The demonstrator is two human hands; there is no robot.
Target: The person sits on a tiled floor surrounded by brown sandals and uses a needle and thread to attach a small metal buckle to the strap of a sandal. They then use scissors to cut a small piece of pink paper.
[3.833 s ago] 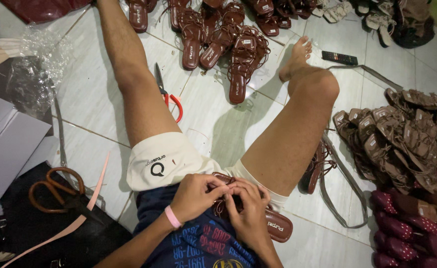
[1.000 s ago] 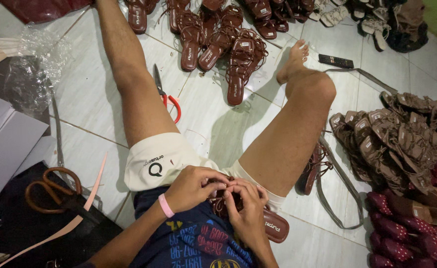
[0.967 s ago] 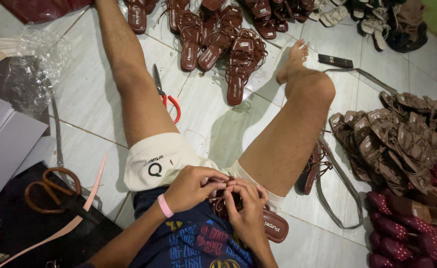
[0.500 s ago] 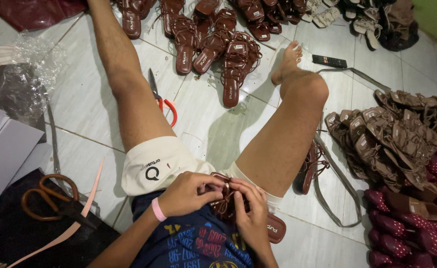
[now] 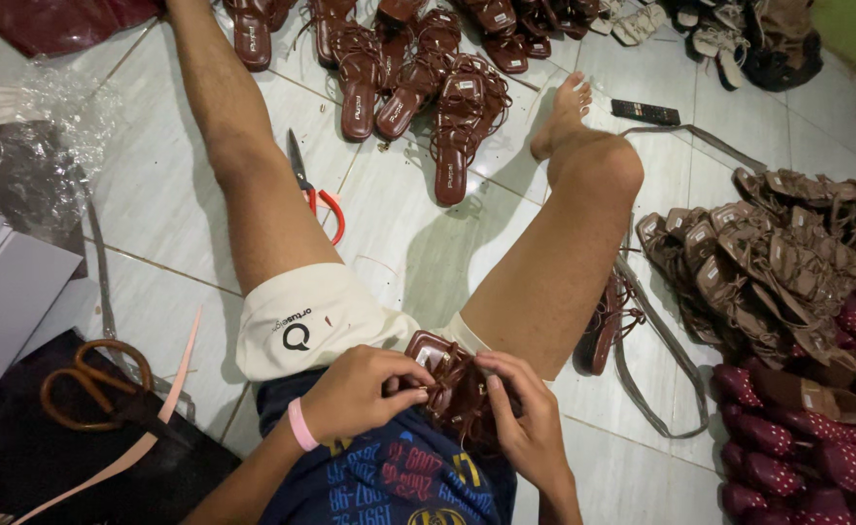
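Observation:
I sit on a tiled floor with my legs spread. A dark brown strappy sandal (image 5: 452,384) lies in my lap. My left hand (image 5: 360,389), with a pink band at the wrist, pinches the sandal's straps from the left. My right hand (image 5: 525,423) grips the same sandal from the right, fingers curled around its laces. Much of the sole is hidden under my hands.
Red-handled scissors (image 5: 313,190) lie between my legs. Brown sandals (image 5: 418,78) are spread ahead, and a heap of them (image 5: 768,262) sits at right above red dotted ones (image 5: 797,457). Orange-handled scissors (image 5: 92,384) rest on a black bag at left, by a grey box (image 5: 5,311).
The view has shifted slightly downward. My hands stay on the sandal in my lap, and its sole end is now more covered by my right hand.

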